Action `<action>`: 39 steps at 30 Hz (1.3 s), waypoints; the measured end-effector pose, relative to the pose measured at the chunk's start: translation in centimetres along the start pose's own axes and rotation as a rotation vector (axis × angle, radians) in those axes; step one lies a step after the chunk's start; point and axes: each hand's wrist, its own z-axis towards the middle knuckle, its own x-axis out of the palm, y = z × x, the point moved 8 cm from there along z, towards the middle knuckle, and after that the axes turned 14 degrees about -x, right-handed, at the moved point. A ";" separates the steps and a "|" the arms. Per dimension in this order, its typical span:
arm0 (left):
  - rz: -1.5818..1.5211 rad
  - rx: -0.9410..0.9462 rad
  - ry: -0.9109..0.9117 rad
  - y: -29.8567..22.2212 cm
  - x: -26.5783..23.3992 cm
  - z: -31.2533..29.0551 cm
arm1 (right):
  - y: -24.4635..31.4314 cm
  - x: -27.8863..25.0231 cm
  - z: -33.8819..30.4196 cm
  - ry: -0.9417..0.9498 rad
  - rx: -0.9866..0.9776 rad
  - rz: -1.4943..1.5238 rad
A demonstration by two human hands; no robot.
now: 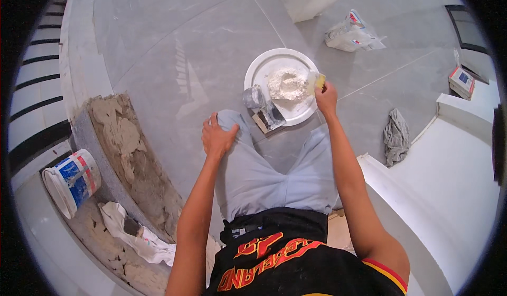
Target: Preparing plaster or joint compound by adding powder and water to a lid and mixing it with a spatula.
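Two bare hands show in the head view, both belonging to a person crouched over a grey tiled floor (pixel 174 48). The left hand (pixel 217 137) lies flat on the person's own left knee, fingers loosely curved over the pale trouser cloth and pinching nothing. The right hand (pixel 326 96) reaches forward to the far right rim of a round white pan (pixel 259 66); its fingers are pressed around a small yellowish object (pixel 318 81), too small to tell what kind, held just over the pan's edge. Inside the pan sits a heap of white powder (pixel 288 85), touching the pan's bottom near the middle. A trowel (pixel 264 111) with a smeared metal blade rests across the pan's near left rim, half in and half out.

Farther off, a torn white paper bag (pixel 353 34) lies on the tiles beyond the pan. A crumpled grey rag (pixel 396 136) lies to the right, beside a white step. On the left, a curved ledge carries rough brown mortar (pixel 127 148), with a white and blue bucket (pixel 71 180) tipped on its side next to it and a crumpled white sack (pixel 138 235) nearer the person.
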 end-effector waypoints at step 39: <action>0.028 0.006 -0.077 -0.4 1.2 -0.9 | -11.3 -11.6 10.6 -0.448 -0.114 -0.001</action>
